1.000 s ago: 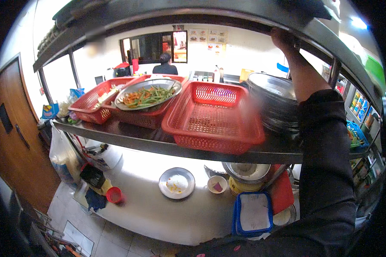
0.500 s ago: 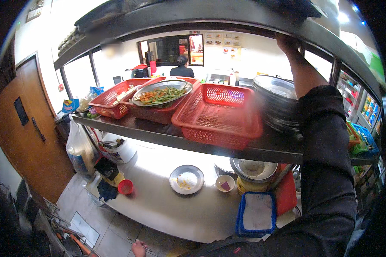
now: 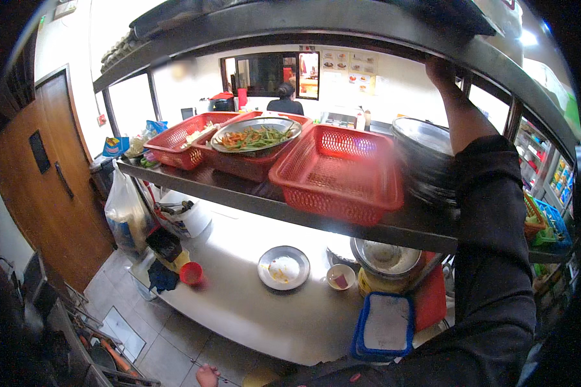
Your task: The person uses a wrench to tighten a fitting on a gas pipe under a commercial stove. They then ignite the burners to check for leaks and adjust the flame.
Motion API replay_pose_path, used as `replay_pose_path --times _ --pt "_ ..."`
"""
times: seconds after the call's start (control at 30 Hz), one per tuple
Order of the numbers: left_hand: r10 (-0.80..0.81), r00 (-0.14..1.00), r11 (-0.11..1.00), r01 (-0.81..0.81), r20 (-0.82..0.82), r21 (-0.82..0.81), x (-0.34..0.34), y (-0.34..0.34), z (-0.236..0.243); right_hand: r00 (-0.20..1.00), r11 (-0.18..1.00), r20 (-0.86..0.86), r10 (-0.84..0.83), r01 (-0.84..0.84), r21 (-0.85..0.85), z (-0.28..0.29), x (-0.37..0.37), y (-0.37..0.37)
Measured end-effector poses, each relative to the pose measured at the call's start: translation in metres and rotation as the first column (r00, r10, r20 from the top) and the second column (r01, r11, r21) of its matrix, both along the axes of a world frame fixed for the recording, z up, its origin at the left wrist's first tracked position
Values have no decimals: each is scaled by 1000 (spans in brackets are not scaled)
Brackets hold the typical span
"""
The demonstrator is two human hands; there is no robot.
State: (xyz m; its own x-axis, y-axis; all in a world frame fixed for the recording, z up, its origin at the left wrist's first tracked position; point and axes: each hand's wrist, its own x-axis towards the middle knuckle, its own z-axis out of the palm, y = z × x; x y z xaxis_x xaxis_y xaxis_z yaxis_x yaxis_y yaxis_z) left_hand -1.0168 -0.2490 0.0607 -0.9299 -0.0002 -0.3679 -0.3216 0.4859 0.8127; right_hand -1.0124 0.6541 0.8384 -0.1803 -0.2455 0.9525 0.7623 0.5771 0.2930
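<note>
The right hand point(image 3: 440, 68) reached up to the top shelf point(image 3: 342, 26); its fingers were hidden behind the rim, so their grip could not be told. Just below them sat a blurred stack of metal plates point(image 3: 426, 161), seemingly already shelved. Beside it lay an empty red basket point(image 3: 339, 171). The left hand was out of view.

A row of small rectangular menu posters point(image 3: 350, 62) hangs on the pale back wall, in reds and yellows, beside a bright picture panel point(image 3: 308, 66) at the window's right edge. At the shelf's left end stands a blue snack packet point(image 3: 112, 147) with yellow on it, and far right, blurred colourful packages point(image 3: 557, 175) line narrow racks
</note>
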Motion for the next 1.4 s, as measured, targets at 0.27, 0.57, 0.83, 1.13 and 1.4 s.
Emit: replay_pose_path --times 0.27,0.57,0.83,1.13,1.4 --pt "280 957 885 -286 71 366 -1 -6 -25 965 953 163 -205 235 -190 -12 7 -38" --pt "224 965 870 -262 138 417 -20 54 17 929 887 345 -135 268 -376 -14 59 -100" --pt "170 962 909 -237 214 344 -9 47 -16 895 888 434 -105 282 -364 -29 73 -141" --pt "55 965 959 -123 256 256 33 2 -96 829 913 545 -125 310 -263 -44 81 -159" --pt "111 760 903 -347 640 255 109 -7 -144 763 945 635 -120 284 -163 -62 109 -233"
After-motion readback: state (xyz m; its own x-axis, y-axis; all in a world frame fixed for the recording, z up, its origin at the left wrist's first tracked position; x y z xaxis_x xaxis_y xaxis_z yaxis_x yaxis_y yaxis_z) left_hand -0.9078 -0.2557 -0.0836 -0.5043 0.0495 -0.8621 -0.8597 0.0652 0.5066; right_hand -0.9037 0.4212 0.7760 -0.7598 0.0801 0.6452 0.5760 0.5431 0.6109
